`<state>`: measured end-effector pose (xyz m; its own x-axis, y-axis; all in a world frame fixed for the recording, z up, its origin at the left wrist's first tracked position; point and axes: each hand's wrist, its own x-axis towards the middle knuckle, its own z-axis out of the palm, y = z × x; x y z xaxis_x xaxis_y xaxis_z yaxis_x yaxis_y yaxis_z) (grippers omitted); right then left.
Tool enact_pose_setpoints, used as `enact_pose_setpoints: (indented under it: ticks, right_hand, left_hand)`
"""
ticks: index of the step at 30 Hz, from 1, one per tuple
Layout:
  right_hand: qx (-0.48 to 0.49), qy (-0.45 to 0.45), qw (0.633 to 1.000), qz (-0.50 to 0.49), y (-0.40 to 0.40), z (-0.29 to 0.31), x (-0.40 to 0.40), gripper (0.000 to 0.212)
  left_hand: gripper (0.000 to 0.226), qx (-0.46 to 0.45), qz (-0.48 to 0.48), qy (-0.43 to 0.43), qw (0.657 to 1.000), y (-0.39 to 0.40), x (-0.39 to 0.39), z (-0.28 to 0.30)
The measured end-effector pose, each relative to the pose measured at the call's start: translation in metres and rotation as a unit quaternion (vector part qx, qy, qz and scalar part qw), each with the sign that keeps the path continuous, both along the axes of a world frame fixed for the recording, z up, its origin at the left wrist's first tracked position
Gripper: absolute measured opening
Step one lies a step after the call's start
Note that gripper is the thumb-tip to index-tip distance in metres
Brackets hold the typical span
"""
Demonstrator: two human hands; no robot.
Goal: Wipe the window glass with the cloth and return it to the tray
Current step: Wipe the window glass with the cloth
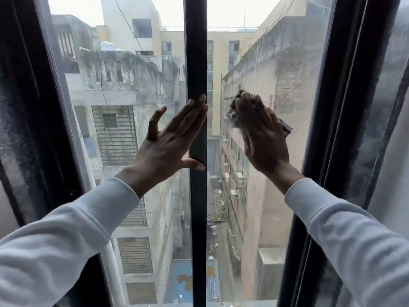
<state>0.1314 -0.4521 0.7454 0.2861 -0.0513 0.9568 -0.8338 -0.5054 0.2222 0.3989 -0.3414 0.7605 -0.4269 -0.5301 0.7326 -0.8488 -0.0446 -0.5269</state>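
My right hand (262,134) presses a dark grey cloth (286,127) flat against the right window pane (265,207), a little right of the middle bar. The cloth bunches out above my fingertips and sticks out at the right of my palm. My left hand (172,140) lies open with fingers spread, its fingertips and thumb resting on the black centre bar (197,63) and its palm over the left pane (124,151). The tray is not in view.
Black window frames stand at the far left (28,107) and far right (345,107). Through the glass I see weathered buildings and a narrow alley far below. Both my arms wear light grey sleeves.
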Motion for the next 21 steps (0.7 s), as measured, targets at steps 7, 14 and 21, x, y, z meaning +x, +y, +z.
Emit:
enact_pose_setpoints:
  ticks: [7, 14, 21]
  right_hand:
    - [0.099, -0.005, 0.995, 0.005, 0.035, -0.106, 0.037, 0.077]
    - [0.035, -0.095, 0.995, -0.021, 0.003, -0.025, -0.011, 0.063]
    - [0.130, -0.103, 0.986, 0.002, 0.058, -0.124, 0.031, 0.052]
  left_hand:
    - [0.136, 0.004, 0.001, 0.025, 1.000, 0.000, -0.002, -0.002]
    - [0.139, 0.017, -0.009, 0.068, 0.997, 0.005, -0.010, -0.006]
    - [0.130, 0.071, -0.044, 0.151, 0.985, 0.013, -0.026, -0.013]
